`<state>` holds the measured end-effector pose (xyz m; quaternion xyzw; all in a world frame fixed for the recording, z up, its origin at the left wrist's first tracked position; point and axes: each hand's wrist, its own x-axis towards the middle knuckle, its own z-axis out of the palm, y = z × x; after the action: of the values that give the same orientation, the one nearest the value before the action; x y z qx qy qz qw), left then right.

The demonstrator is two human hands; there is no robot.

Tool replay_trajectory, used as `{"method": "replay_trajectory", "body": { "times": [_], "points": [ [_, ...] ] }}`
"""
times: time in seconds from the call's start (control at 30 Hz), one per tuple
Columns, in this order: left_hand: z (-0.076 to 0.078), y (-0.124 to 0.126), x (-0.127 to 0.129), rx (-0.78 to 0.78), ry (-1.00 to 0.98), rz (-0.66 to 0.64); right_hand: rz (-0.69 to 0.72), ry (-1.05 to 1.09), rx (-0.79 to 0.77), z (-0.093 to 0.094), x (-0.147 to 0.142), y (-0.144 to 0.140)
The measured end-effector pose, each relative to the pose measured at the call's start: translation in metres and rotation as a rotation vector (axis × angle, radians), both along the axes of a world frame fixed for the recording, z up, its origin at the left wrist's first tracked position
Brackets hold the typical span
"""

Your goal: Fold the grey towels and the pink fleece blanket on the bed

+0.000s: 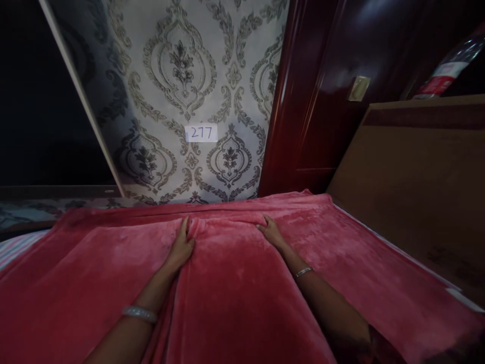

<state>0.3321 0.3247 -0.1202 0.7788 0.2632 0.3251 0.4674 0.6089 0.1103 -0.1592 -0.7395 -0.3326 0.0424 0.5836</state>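
Observation:
A plush pinkish-red blanket (pixel 235 283) spreads over the surface before me, with a folded layer running toward me between my arms. My left hand (pixel 183 246) grips the far left corner of that layer, its thumb and fingers pressed on the cloth. At the layer's far right edge my right hand (pixel 271 232) pinches the cloth, the fingertips partly sunk in the fabric. Loose folds hang down beside my left forearm. A bangle circles my left forearm and a thinner one my right wrist.
A large cardboard box (pixel 417 192) stands along the right side, with a red-labelled plastic bottle (pixel 443 78) on top. Behind the blanket are a patterned wall with a paper marked 277 (pixel 201 132) and a dark red wooden panel (pixel 303 111). A dark screen (pixel 49 101) is at left.

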Motion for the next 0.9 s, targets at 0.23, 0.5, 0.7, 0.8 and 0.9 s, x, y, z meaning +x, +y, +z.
{"method": "replay_trajectory", "body": {
  "times": [0.23,0.5,0.7,0.8,0.9],
  "points": [
    [0.006,-0.004,-0.003,0.027,0.062,0.004,-0.007,0.04,0.038,-0.01,-0.002,-0.006],
    [0.016,-0.006,-0.008,0.245,0.285,-0.101,0.227,-0.216,0.029,0.0,0.0,-0.014],
    [0.004,0.004,-0.006,0.307,0.234,-0.07,0.116,-0.177,-0.121,-0.009,0.011,-0.007],
    [0.0,0.007,-0.005,0.31,0.228,-0.065,0.085,-0.151,-0.148,-0.011,0.014,-0.003],
    [-0.001,0.009,-0.006,0.316,0.224,-0.073,0.07,-0.131,-0.158,-0.011,0.015,-0.002]
  ]
}}
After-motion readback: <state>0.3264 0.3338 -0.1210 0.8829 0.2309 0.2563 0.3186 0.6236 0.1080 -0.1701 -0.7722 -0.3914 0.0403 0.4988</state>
